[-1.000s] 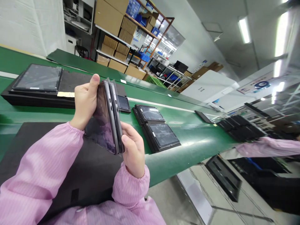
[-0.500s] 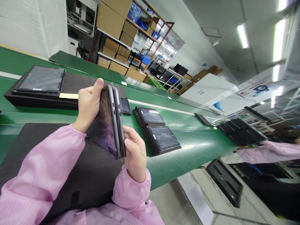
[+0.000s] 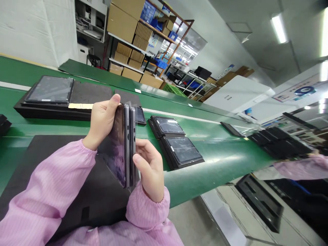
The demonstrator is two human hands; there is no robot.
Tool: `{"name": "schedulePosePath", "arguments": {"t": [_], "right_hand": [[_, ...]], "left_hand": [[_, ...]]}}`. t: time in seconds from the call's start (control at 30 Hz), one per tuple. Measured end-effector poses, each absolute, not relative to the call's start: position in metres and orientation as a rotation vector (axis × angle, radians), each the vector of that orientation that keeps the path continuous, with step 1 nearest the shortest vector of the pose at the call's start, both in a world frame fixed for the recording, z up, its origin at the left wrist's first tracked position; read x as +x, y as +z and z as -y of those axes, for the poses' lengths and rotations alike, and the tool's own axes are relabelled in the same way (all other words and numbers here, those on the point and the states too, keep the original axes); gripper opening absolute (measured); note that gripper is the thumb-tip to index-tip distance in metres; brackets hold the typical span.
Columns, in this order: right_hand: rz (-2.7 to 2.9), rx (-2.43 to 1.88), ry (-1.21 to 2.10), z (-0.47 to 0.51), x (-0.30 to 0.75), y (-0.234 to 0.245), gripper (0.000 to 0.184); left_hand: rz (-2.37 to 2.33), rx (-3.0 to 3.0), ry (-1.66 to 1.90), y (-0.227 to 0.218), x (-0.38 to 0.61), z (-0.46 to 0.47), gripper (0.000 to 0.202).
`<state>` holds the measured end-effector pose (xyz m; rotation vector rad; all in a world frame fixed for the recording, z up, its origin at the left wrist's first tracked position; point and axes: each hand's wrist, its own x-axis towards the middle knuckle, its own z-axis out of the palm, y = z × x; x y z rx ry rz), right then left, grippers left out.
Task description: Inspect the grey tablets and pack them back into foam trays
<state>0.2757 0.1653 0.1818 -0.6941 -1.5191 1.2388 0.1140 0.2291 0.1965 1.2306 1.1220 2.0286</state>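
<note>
Two tablets (image 3: 116, 150) stand on edge, pressed face to back, above a black foam board (image 3: 64, 171). Clear film sticks out past their top corner. My left hand (image 3: 104, 118) is closed on their upper left side, thumb up along the edge. Around the lower right side curl the fingers of my right hand (image 3: 150, 167), its thumb near the narrow edges where the ports show. The left tablet's dark screen faces left; the outer face of the right one is mostly hidden.
On the green conveyor belt (image 3: 184, 186), a tablet (image 3: 50, 89) lies on a black foam tray (image 3: 53, 114) with a yellow strip. More tablets (image 3: 183, 150) rest in black trays to the right. A co-worker's sleeve (image 3: 297, 169) reaches toward stacked black trays (image 3: 279, 141).
The pair of tablets has come slightly lower and turned more upright, its edges facing me more squarely. Both hands keep their hold. The view has shifted a little to the left.
</note>
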Motion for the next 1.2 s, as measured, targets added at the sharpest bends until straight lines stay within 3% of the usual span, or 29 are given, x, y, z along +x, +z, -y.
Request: {"name": "schedulePosePath", "arguments": {"t": [0.57,1.1,1.2], "right_hand": [[1.669,-0.706,1.033,-0.145,0.27,0.191,0.03],[1.687,-0.778,0.908,-0.134,0.266,0.189,0.039],[1.723,-0.827,0.876,-0.127,0.265,0.191,0.042]], "left_hand": [[-1.106,1.384,1.899,0.206,0.118,-0.213,0.072],[-1.078,1.401,1.914,0.206,0.119,-0.206,0.062],[-1.182,1.305,2.057,0.19,0.112,-0.206,0.051]]}}
